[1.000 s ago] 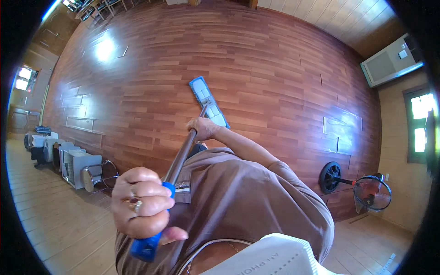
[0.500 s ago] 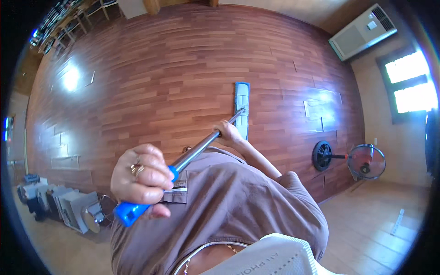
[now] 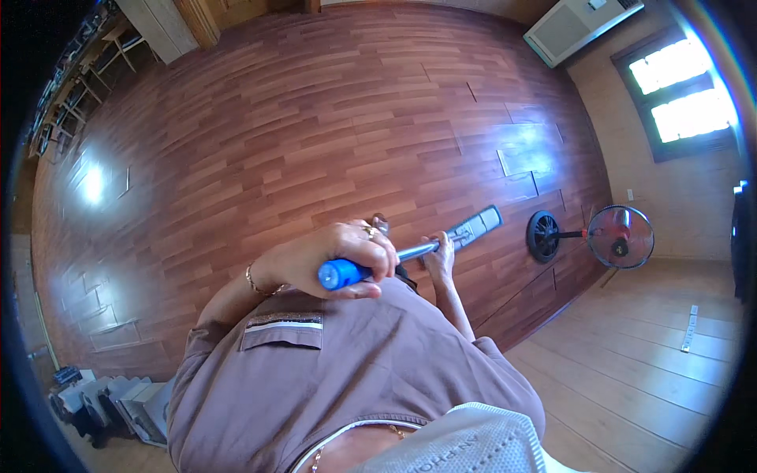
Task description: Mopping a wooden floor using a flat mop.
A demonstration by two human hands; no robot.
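Head view, and here the left hand [image 3: 359, 256] is wrapping itself around the blue grip [image 3: 344, 273] of a mop, fingers folding over the top, thumb lying along the lower side, the grip's rounded end poking out toward the camera. Farther down, the right hand [image 3: 440, 256] is curling closed around the metal pole [image 3: 416, 251], its far fingers partly hiding behind it. And the mop head [image 3: 477, 226], a pale pad with bluish edging, is lying at a slant on the wood floor [image 3: 315, 134], just beyond the right hand, its near end disappearing behind that hand, its far end pointing toward the black round base [image 3: 542, 236] of a standing fan [image 3: 621, 236].

On to the print: the white mask [image 3: 465, 441] is showing embossed-looking lettering upside down, the lower edge of the frame cutting the mask off. The air conditioner [image 3: 576, 31] is carrying a small label, too tiny to read, its top running out of view. A dark shape [image 3: 381, 224] is peeking past the left knuckles, too covered to name. The window [image 3: 678, 94] is glaring white, its panes hiding whatever is behind them.
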